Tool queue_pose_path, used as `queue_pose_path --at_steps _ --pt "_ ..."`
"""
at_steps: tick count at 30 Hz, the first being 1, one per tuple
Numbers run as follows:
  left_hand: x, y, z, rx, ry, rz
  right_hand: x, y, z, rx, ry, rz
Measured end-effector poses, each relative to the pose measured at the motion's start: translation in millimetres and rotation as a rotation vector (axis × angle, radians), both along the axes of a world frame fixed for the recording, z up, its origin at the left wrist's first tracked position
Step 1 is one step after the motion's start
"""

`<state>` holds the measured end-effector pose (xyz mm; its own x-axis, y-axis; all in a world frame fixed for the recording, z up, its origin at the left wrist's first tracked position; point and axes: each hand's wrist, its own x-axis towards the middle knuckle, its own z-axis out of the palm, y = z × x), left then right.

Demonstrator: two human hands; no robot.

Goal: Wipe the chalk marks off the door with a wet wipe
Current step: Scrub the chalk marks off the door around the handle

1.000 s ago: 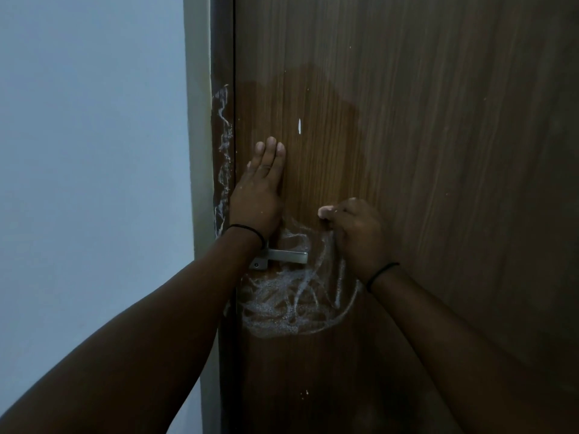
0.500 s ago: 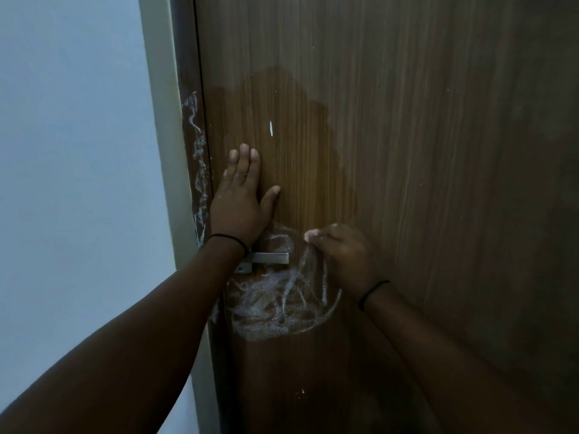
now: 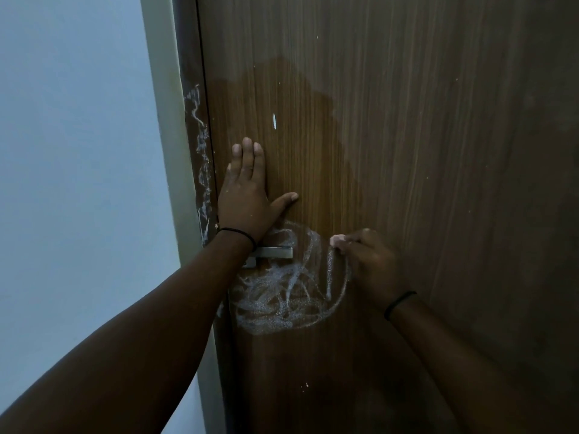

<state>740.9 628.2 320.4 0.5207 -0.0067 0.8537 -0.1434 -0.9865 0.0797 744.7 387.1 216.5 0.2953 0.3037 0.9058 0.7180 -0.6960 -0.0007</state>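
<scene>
While the left hand point(image 3: 247, 195) lies flat on the door point(image 3: 438, 183) with its fingers straight, the right hand point(image 3: 366, 261) is curled around a small pale thing, which looks like the wet wipe point(image 3: 337, 240), and presses it to the wood. Above both hands the door has a big dark wet patch point(image 3: 313, 126) that looks clean. A thick white scribble point(image 3: 288, 292) is left under the handle point(image 3: 275, 252), and more chalk runs up the frame point(image 3: 200, 158). I think about half is done.
</scene>
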Motion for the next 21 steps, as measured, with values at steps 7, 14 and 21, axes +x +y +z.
queue_pose_path --at_steps 7,14,21 --pt "-1 -3 -1 -0.023 0.012 -0.001 6 21 7 0.123 -0.052 0.041" --pt "-2 -3 -1 -0.009 0.021 0.006 9 -7 -25 0.093 -0.020 0.031" --pt "-3 -7 -3 -0.009 0.038 0.034 6 17 -18 0.007 -0.066 0.017"
